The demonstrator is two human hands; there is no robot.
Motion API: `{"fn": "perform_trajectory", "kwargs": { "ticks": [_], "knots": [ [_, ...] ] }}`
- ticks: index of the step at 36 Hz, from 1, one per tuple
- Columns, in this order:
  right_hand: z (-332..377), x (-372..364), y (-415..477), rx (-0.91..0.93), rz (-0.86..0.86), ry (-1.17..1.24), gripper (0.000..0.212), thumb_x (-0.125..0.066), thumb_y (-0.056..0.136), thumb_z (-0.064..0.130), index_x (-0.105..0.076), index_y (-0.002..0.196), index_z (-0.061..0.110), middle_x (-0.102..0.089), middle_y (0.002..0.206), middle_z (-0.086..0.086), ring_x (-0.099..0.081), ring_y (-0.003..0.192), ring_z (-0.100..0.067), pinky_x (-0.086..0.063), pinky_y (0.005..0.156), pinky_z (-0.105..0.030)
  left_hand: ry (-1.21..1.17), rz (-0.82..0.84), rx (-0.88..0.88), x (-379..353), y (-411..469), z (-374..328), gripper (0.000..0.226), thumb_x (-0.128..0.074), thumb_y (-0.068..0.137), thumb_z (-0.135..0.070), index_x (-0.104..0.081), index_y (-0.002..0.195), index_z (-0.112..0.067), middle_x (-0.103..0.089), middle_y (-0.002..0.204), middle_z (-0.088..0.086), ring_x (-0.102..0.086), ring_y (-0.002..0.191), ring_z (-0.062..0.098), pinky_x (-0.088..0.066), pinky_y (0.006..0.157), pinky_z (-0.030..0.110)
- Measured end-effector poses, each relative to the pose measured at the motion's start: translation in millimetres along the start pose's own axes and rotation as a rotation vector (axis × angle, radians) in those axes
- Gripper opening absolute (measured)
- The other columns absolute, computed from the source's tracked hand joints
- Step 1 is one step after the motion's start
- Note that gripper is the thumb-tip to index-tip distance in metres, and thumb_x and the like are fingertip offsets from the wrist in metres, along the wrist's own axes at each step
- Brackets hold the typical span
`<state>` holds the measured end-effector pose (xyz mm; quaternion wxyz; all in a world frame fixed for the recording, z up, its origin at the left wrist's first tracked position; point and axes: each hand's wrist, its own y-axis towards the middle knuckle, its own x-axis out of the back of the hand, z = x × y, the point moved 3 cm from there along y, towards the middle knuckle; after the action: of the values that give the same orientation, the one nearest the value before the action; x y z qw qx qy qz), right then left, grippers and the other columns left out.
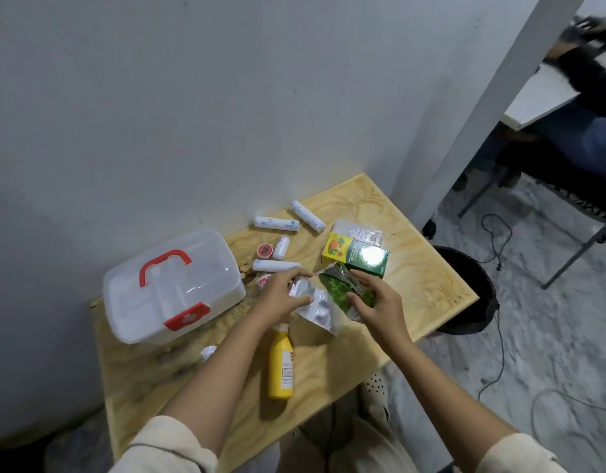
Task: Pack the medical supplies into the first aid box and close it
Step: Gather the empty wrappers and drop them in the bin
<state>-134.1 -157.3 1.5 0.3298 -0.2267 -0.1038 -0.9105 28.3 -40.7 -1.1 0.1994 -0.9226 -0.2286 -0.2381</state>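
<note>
The clear first aid box (172, 288), with red handle and red latch, stands shut at the table's left. My left hand (284, 295) grips silver blister packs (317, 308) over the table's middle. My right hand (376, 305) holds a green foil pouch (339, 290) beside them. A yellow bottle (282, 365) lies below my left wrist. A yellow-green carton (354, 256) sits behind the pouch, with a clear packet (359, 232) behind it. Several white bandage rolls (276, 224) and two small tape rolls (264, 250) lie near the wall.
The small wooden table (424, 288) stands against a white wall. A black bin (465, 291) sits at its right edge, with cables on the floor beyond. Another person sits at a white table (540, 93) at the far right. My shoe (375, 387) shows under the table's front edge.
</note>
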Motion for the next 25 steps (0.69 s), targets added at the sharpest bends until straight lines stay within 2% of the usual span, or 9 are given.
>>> {"fn": "perform_trajectory", "kwargs": {
  "ticks": [4, 9, 12, 14, 16, 18, 21, 23, 25],
  "knots": [
    [18, 25, 8, 0.039, -0.094, 0.033, 0.034, -0.07, 0.079, 0.004, -0.065, 0.111, 0.013, -0.064, 0.103, 0.007, -0.059, 0.097, -0.008, -0.045, 0.081, -0.007, -0.048, -0.05, -0.05, 16, 4, -27, 0.037, -0.076, 0.078, -0.013, -0.062, 0.11, -0.026, -0.06, 0.101, -0.005, -0.051, 0.081, 0.002, -0.038, 0.065, 0.003],
    [34, 73, 26, 0.09, -0.192, 0.04, 0.035, -0.069, 0.078, 0.001, -0.065, 0.11, 0.012, -0.065, 0.105, 0.005, -0.057, 0.099, 0.0, -0.046, 0.086, -0.014, -0.084, -0.084, -0.125, 25, 24, -74, 0.034, -0.075, 0.078, -0.018, -0.061, 0.107, -0.03, -0.057, 0.088, -0.007, -0.047, 0.071, 0.009, -0.043, 0.066, 0.021],
    [34, 108, 37, 0.053, -0.263, 0.057, 0.033, -0.068, 0.08, 0.003, -0.065, 0.111, 0.013, -0.066, 0.105, 0.003, -0.06, 0.1, -0.009, -0.047, 0.087, -0.022, -0.081, -0.09, -0.19, 18, 41, -107, 0.033, -0.075, 0.079, -0.019, -0.062, 0.108, -0.028, -0.056, 0.085, -0.006, -0.043, 0.065, 0.006, -0.035, 0.059, 0.014],
    [29, 134, 43, 0.015, -0.313, 0.08, 0.033, -0.067, 0.081, 0.004, -0.064, 0.113, 0.013, -0.065, 0.107, 0.004, -0.059, 0.101, -0.008, -0.046, 0.087, -0.018, -0.092, -0.092, -0.238, 8, 52, -131, 0.032, -0.075, 0.079, -0.014, -0.063, 0.108, -0.02, -0.054, 0.082, -0.012, -0.042, 0.062, 0.002, -0.035, 0.058, 0.008],
    [21, 160, 49, -0.021, -0.357, 0.086, 0.034, -0.066, 0.082, 0.006, -0.063, 0.115, 0.015, -0.064, 0.11, 0.005, -0.056, 0.103, -0.006, -0.042, 0.088, -0.016, -0.092, -0.088, -0.272, -8, 66, -153, 0.032, -0.076, 0.078, -0.013, -0.064, 0.108, -0.018, -0.055, 0.082, -0.014, -0.042, 0.063, 0.002, -0.035, 0.059, 0.008],
    [7, 187, 55, -0.065, -0.397, 0.078, 0.034, -0.065, 0.083, 0.008, -0.062, 0.116, 0.016, -0.063, 0.111, 0.004, -0.056, 0.105, -0.008, -0.042, 0.089, -0.022, -0.091, -0.075, -0.289, -28, 82, -172, 0.033, -0.077, 0.077, -0.013, -0.065, 0.108, -0.017, -0.058, 0.083, -0.013, -0.044, 0.061, -0.001, -0.035, 0.059, 0.007],
    [-19, 226, 63, -0.14, -0.462, 0.085, 0.033, -0.065, 0.083, 0.008, -0.062, 0.116, 0.017, -0.065, 0.112, -0.001, -0.059, 0.103, -0.016, -0.048, 0.087, -0.031, -0.095, -0.041, -0.302, -66, 109, -199, 0.032, -0.077, 0.077, -0.014, -0.064, 0.105, -0.02, -0.059, 0.085, -0.001, -0.042, 0.062, 0.002, -0.036, 0.058, 0.009],
    [-41, 251, 69, -0.2, -0.501, 0.082, 0.033, -0.064, 0.084, 0.009, -0.062, 0.116, 0.016, -0.065, 0.114, -0.003, -0.059, 0.106, -0.018, -0.049, 0.089, -0.034, -0.111, 0.0, -0.296, -96, 127, -217, 0.031, -0.076, 0.078, -0.013, -0.062, 0.104, -0.021, -0.055, 0.079, -0.004, -0.041, 0.062, 0.003, -0.036, 0.057, 0.01],
    [-66, 273, 75, -0.27, -0.526, 0.076, 0.034, -0.064, 0.085, 0.011, -0.061, 0.118, 0.014, -0.064, 0.119, -0.003, -0.056, 0.112, -0.017, -0.044, 0.092, -0.03, -0.135, 0.025, -0.276, -128, 145, -231, 0.03, -0.076, 0.078, -0.012, -0.062, 0.103, -0.022, -0.054, 0.077, -0.009, -0.044, 0.065, 0.002, -0.037, 0.059, 0.009]
  ]
}}
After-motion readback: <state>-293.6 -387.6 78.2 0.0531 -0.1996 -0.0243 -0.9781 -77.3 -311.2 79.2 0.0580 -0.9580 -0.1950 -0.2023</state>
